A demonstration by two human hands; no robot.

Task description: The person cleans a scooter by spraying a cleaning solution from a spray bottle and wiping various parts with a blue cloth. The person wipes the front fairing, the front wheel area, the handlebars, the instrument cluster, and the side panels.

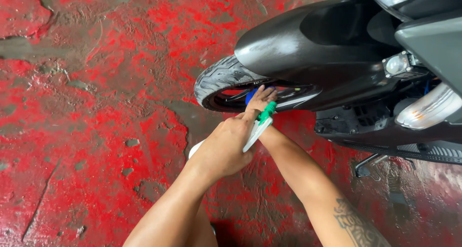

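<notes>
Wet red floor [96, 107], one tyre [216, 76], two hands [240, 131], perhaps one cloth [250, 97].

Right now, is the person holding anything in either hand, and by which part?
The left hand grips a white spray bottle around its neck, below the green nozzle. The right hand presses a blue cloth flat against the wheel.

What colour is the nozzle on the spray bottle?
Green, on the white plastic spray bottle in the left hand; seen in the head view.
</notes>
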